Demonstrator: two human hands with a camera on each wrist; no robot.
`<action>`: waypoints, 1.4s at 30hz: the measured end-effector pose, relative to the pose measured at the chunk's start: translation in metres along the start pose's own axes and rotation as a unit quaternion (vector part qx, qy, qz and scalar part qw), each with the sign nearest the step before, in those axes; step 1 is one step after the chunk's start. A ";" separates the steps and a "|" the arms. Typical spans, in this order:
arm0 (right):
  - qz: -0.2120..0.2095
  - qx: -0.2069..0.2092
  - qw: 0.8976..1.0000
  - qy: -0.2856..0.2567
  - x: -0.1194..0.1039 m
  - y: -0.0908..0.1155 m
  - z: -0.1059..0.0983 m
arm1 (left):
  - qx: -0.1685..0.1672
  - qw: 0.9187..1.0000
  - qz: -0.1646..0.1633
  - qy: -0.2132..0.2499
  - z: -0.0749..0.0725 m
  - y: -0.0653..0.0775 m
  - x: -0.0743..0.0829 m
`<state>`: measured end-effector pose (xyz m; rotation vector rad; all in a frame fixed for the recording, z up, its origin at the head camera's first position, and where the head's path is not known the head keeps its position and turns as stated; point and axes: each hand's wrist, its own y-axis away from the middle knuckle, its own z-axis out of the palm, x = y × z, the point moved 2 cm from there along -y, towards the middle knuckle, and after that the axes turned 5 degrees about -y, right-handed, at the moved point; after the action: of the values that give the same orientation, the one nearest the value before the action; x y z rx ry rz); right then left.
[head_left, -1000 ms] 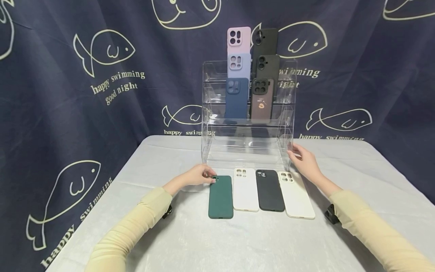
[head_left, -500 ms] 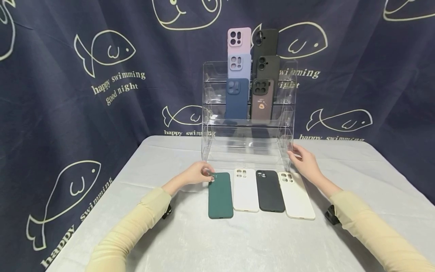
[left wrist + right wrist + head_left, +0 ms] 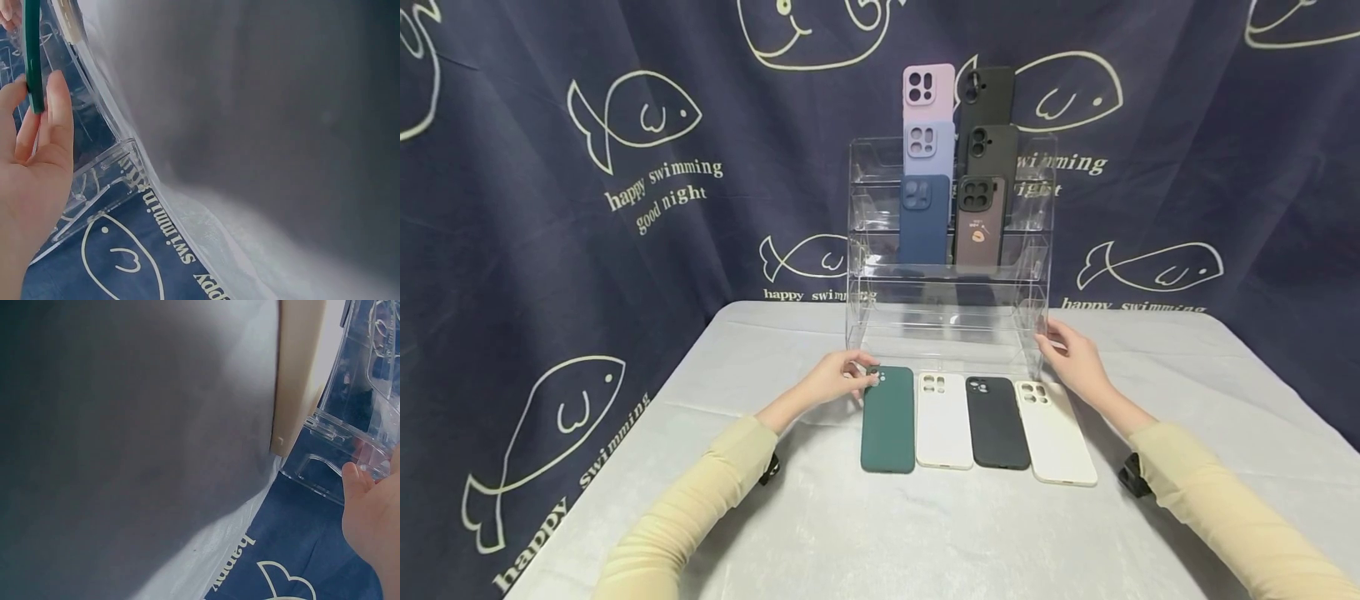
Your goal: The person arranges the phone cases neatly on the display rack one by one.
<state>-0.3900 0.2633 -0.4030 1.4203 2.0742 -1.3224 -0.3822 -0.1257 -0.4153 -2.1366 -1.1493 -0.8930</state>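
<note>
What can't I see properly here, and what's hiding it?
Head view: the bottom of the pink rectangular phone case, hidden behind the pale blue rectangular phone case.
Head view: print on the brown rectangular phone case, too small to read.
Left wrist view: one end of the dark green rectangular phone case, cut off by the top edge.
Right wrist view: part of the right hand, cut off by the right edge.

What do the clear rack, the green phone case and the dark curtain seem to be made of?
Clear rack: glossy plastic, likely acrylic; things behind show through it, and edges catch bright highlights.
Green phone case: matte, perhaps silicone or plastic; its colour is even, without sharp glare.
Dark curtain: fabric with a dull finish, judging by its soft folds; the fibre can't be told.
</note>
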 end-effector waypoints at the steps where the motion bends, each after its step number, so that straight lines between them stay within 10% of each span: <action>1: 0.000 0.000 1.000 0.000 0.000 0.000 0.000 | 0.000 1.000 -0.001 -0.001 0.000 0.000 0.001; 19: -0.001 0.001 1.000 -0.011 0.001 0.002 -0.003 | -0.035 0.999 -0.004 -0.020 0.003 0.001 0.005; 42: 0.003 -0.003 1.000 -0.014 0.002 0.000 -0.002 | 0.052 0.998 0.023 0.018 -0.010 0.004 0.026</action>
<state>-0.3905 0.2665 -0.4033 1.3973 2.0525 -1.3255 -0.3707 -0.1222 -0.3903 -2.0456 -1.1013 -0.8293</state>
